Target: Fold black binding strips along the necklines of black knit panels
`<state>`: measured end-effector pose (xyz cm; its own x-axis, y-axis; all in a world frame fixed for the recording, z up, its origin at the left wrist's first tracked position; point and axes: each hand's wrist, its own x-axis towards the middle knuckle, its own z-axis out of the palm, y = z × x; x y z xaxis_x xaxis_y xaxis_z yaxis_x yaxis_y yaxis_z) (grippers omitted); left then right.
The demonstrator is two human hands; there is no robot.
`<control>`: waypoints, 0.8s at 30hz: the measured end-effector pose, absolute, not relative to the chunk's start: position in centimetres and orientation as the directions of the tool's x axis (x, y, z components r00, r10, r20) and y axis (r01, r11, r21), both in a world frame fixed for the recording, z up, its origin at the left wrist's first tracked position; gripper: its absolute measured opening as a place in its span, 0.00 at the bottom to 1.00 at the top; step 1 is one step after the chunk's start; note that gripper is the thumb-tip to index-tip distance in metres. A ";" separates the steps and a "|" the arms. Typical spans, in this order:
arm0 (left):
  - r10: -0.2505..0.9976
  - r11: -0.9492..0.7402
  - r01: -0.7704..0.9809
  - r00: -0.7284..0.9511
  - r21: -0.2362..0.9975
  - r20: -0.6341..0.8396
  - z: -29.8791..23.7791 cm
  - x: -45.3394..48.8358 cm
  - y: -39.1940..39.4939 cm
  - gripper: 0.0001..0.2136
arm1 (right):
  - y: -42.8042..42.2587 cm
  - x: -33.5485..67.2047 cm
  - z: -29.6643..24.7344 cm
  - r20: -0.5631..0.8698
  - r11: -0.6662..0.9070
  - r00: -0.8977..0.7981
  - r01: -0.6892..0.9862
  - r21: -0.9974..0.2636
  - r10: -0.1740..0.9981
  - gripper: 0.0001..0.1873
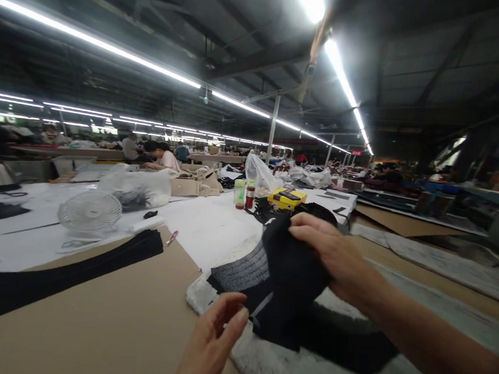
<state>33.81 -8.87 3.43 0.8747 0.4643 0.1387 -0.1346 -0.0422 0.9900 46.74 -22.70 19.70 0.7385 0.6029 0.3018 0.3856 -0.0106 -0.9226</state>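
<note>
My right hand pinches the upper edge of a black fabric piece and holds it raised, so that it hangs down in folds. Below and behind it, more black fabric spreads over a pale, worn board. A grey ribbed-looking section shows at the left of the cloth. My left hand is just left of the fabric, with fingers curled and a gap between thumb and forefinger. Nothing shows in its grip.
A long black fabric strip lies on brown board at left, with small red-handled snips beside it. Farther back are a white fan, plastic bags, bottles and a yellow box. People sit at distant tables.
</note>
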 end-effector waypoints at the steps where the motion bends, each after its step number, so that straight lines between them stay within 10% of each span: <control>1: 0.501 0.092 -0.140 0.862 0.986 0.076 4.2 32.2 -7.8 0.26 | -20.4 45.2 19.0 0.235 -0.014 0.692 0.335 -0.942 0.683 0.07; 8: 0.768 0.214 -0.107 0.633 0.971 -0.100 4.2 18.4 -2.7 0.36 | -7.5 33.9 11.2 0.009 -0.060 0.337 0.196 -0.979 0.941 0.01; 17: 0.985 0.039 0.216 0.154 0.976 -0.074 1.1 7.4 -2.3 0.45 | 0.6 19.7 4.7 -0.068 -0.064 -0.036 0.096 -0.993 0.997 0.03; 21: 0.997 -0.045 0.266 -0.045 0.963 0.059 -0.2 4.4 -0.8 0.31 | 2.3 17.0 4.3 -0.059 -0.055 -0.150 0.032 -0.998 0.987 0.07; 24: 0.984 0.156 -0.016 -0.086 0.988 -0.157 -0.1 2.9 0.5 0.18 | 3.7 17.4 3.5 -0.071 -0.072 -0.187 0.000 -0.997 0.980 0.13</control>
